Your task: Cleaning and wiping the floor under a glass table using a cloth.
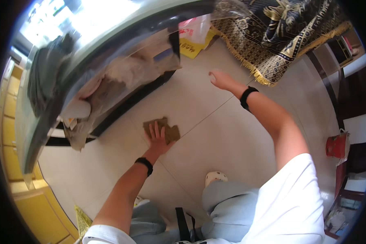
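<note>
My left hand (158,141) lies flat with spread fingers on a brown cloth (171,133). The cloth is crumpled on the pale tiled floor (198,146), near a dark tile joint. My right hand (221,80) hovers over the floor farther forward, its fingers curled in and mostly hidden; nothing shows in it. A black band sits on each wrist. Nearest to that hand is the fringed corner of a black and gold patterned cloth (271,68), which hangs down at the upper right.
At the left stands a glass-topped table (109,39) with a lower shelf holding plastic bags (125,71). Yellow wooden drawers (42,213) line the far left. A yellow bag (190,48) rests beyond the table. Along the right are a red container (337,145) and dark furniture.
</note>
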Action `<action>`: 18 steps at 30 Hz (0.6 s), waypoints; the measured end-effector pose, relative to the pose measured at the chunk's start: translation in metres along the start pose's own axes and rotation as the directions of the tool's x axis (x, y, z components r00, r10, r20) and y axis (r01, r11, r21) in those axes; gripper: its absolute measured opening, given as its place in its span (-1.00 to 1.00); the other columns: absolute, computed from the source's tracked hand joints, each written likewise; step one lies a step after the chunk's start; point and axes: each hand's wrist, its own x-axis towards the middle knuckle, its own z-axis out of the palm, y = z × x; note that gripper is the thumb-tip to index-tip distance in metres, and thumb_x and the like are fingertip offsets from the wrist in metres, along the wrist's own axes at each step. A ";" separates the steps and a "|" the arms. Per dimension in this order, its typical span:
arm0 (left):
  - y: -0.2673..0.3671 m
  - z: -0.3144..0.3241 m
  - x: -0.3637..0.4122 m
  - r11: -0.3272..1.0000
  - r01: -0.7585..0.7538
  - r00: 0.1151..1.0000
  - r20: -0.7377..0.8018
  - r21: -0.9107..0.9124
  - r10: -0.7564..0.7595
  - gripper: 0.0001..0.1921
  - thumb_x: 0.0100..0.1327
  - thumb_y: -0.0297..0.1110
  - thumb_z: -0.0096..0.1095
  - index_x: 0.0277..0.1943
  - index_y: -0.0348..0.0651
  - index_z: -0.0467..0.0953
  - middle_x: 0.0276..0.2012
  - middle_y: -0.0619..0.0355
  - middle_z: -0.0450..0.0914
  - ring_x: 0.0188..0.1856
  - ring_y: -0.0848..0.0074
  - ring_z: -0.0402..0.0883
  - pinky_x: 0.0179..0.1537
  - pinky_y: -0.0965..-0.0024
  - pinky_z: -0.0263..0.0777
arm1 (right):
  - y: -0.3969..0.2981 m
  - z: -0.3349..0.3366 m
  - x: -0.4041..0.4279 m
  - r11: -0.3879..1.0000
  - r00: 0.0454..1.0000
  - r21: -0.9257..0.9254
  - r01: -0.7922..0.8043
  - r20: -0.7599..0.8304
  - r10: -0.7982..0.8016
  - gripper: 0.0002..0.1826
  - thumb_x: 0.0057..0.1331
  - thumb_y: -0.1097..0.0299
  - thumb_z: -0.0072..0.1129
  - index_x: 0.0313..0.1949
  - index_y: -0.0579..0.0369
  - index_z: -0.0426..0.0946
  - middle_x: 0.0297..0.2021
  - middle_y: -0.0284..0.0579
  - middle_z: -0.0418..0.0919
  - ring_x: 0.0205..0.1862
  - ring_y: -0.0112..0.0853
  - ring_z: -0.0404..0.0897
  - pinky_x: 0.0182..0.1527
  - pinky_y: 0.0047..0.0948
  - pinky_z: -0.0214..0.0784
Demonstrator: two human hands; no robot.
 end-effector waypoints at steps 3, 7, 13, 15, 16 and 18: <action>0.014 -0.004 0.006 0.998 0.065 0.994 0.089 -0.019 -0.063 0.04 0.02 0.46 -0.19 0.37 -0.11 -0.28 0.34 -0.11 -0.63 0.34 -0.02 -0.69 0.16 -0.32 -0.67 | 0.028 -0.009 0.047 0.992 0.975 0.124 -0.015 -0.218 0.042 -0.68 0.11 0.32 -0.02 -0.12 0.09 0.43 -0.13 0.02 0.46 -0.08 -0.09 0.44 -0.04 -0.14 0.30; 0.047 -0.014 0.005 0.953 0.276 0.945 0.216 -0.129 -0.245 0.10 0.00 0.50 -0.20 0.36 -0.12 -0.41 0.31 -0.12 -0.73 0.31 -0.05 -0.77 0.16 -0.31 -0.68 | 0.033 -0.006 0.106 0.861 0.914 0.454 -0.228 -0.205 0.351 -0.60 0.07 0.29 0.02 -0.04 -0.05 0.42 0.11 0.06 0.27 0.10 -0.07 0.32 0.08 -0.21 0.25; 0.035 -0.014 0.001 0.917 0.396 0.885 0.289 -0.050 -0.366 0.11 -0.01 0.51 -0.22 0.36 -0.12 -0.45 0.28 -0.14 -0.79 0.29 -0.07 -0.81 0.16 -0.31 -0.67 | 0.014 0.028 0.200 0.869 0.855 0.381 -0.316 -0.283 0.435 -0.51 0.01 0.16 0.09 0.03 -0.39 0.44 0.24 0.15 0.12 0.13 0.06 0.28 0.22 -0.22 0.08; 0.039 -0.012 0.007 0.934 0.345 0.909 0.279 -0.088 -0.310 0.10 0.00 0.51 -0.24 0.36 -0.12 -0.45 0.28 -0.16 -0.77 0.29 -0.09 -0.80 0.16 -0.31 -0.67 | 0.040 0.041 0.231 0.864 0.797 0.402 -0.303 -0.391 0.461 -0.59 0.01 0.19 0.13 -0.08 -0.18 0.53 0.05 0.15 0.39 0.02 -0.08 0.43 0.12 -0.28 0.20; 0.048 -0.011 0.019 0.940 0.327 0.917 0.276 -0.102 -0.289 0.10 0.00 0.51 -0.24 0.36 -0.12 -0.45 0.28 -0.16 -0.77 0.29 -0.09 -0.80 0.16 -0.31 -0.67 | 0.080 0.040 0.244 0.870 0.791 0.383 -0.311 -0.402 0.460 -0.59 0.01 0.19 0.13 -0.08 -0.18 0.53 0.05 0.15 0.39 0.02 -0.08 0.43 0.12 -0.28 0.20; 0.078 -0.010 0.032 0.977 0.179 0.956 0.257 -0.115 -0.144 0.15 -0.04 0.53 -0.20 0.35 -0.12 -0.50 0.28 -0.16 -0.79 0.29 -0.07 -0.81 0.18 -0.26 -0.69 | 0.157 0.009 0.246 0.738 0.862 0.596 -0.317 -0.142 0.486 -0.35 -0.09 -0.09 0.13 0.00 -0.06 0.50 0.15 0.09 0.30 0.17 -0.14 0.32 0.15 -0.34 0.20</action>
